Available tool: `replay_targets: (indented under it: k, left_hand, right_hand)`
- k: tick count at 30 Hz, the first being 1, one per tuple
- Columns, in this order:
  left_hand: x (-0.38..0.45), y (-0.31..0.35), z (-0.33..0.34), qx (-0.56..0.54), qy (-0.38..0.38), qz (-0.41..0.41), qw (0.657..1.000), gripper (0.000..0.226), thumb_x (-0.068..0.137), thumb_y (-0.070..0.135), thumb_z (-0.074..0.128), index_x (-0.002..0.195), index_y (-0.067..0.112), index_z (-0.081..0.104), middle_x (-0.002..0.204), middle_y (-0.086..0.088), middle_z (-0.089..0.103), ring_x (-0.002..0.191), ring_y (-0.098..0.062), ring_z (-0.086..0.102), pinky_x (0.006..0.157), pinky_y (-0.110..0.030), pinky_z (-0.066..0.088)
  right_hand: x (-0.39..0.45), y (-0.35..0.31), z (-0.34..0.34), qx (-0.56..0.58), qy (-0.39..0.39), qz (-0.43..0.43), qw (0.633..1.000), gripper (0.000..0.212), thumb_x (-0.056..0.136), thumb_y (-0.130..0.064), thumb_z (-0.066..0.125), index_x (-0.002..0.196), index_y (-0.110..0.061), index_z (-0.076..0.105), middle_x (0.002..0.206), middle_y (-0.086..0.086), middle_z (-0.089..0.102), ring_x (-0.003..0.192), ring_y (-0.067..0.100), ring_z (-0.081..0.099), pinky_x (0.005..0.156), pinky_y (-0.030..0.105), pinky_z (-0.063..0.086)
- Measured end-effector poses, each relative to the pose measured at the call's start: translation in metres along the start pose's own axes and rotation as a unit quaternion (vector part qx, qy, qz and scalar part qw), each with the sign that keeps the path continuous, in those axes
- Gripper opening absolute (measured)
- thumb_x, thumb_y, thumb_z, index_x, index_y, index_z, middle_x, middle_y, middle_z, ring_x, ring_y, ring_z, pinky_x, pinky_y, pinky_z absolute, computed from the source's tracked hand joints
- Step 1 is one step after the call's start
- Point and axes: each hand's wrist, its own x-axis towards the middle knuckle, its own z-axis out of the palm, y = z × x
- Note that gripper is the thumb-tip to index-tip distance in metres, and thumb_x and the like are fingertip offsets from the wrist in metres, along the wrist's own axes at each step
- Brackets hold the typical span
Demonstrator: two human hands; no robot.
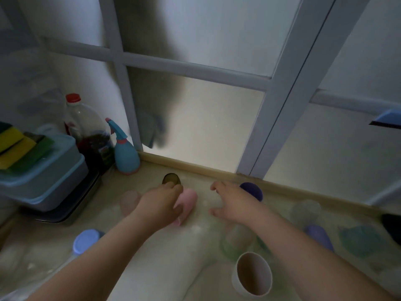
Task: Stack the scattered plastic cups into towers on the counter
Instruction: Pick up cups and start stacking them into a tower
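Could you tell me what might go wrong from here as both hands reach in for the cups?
1. The left hand grips the pink cup lying on its side; the olive cup stands right behind its fingers and could be knocked over.
2. The right hand, open, reaches toward the dark purple cup, while its forearm passes over the green cup and beside the beige cup, which a sweep could topple.

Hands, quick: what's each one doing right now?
Left hand: closed around the pink cup lying on the counter.
Right hand: open, fingers spread, holding nothing, near the dark purple cup.
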Motion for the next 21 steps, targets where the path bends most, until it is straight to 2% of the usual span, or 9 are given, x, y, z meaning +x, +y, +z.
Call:
replay_targets:
  k: [4, 7, 13, 16, 21]
  left_hand:
    - [0.022, -0.023, -0.002, -0.001, 0.017, -0.017, 1.000, 0.034, 0.089, 0.034, 0.051, 0.120, 0.020, 0.049, 0.113, -0.002, 0.054, 0.096, -0.020, 0.055, 0.073, -0.029, 0.046]
    - [0.044, -0.037, 0.004, 0.015, 0.012, -0.017, 1.000, 0.037, 0.089, 0.032, 0.051, 0.122, 0.017, 0.046, 0.118, -0.005, 0.052, 0.102, -0.023, 0.053, 0.076, -0.031, 0.044]
    - [0.089, -0.062, 0.034, 0.068, -0.067, -0.021, 0.995, 0.055, 0.087, 0.033, 0.051, 0.136, 0.017, 0.031, 0.132, -0.010, 0.045, 0.114, -0.029, 0.048, 0.091, -0.040, 0.045]
    - [0.102, -0.070, 0.045, 0.065, -0.103, -0.031, 0.992, 0.062, 0.086, 0.033, 0.054, 0.139, 0.019, 0.025, 0.131, -0.011, 0.045, 0.113, -0.029, 0.049, 0.088, -0.040, 0.045]
    - [0.104, -0.075, 0.039, 0.025, -0.095, -0.030, 0.995, 0.057, 0.081, 0.025, 0.061, 0.132, 0.019, 0.035, 0.121, -0.011, 0.050, 0.106, -0.029, 0.053, 0.076, -0.035, 0.043]
  right_hand:
    - [0.025, -0.011, 0.005, 0.003, -0.017, -0.015, 1.000, 0.061, 0.085, -0.033, 0.061, 0.138, -0.020, 0.034, 0.137, 0.003, 0.044, 0.124, 0.021, 0.045, 0.100, 0.036, 0.043]
    - [0.043, -0.013, 0.009, 0.001, -0.040, -0.012, 0.999, 0.059, 0.087, -0.034, 0.059, 0.138, -0.019, 0.035, 0.136, 0.004, 0.044, 0.124, 0.022, 0.044, 0.100, 0.037, 0.043]
    - [0.069, -0.009, 0.023, 0.005, -0.065, -0.008, 0.998, 0.057, 0.087, -0.034, 0.058, 0.137, -0.021, 0.036, 0.134, 0.001, 0.046, 0.121, 0.020, 0.045, 0.098, 0.035, 0.044]
    - [0.072, -0.004, 0.026, 0.006, -0.071, -0.013, 0.997, 0.056, 0.088, -0.035, 0.057, 0.137, -0.023, 0.035, 0.134, 0.001, 0.045, 0.122, 0.019, 0.045, 0.098, 0.033, 0.043]
    - [0.071, -0.005, 0.020, 0.005, -0.071, -0.010, 0.997, 0.056, 0.087, -0.036, 0.057, 0.137, -0.023, 0.035, 0.133, 0.000, 0.046, 0.120, 0.019, 0.047, 0.096, 0.031, 0.042]
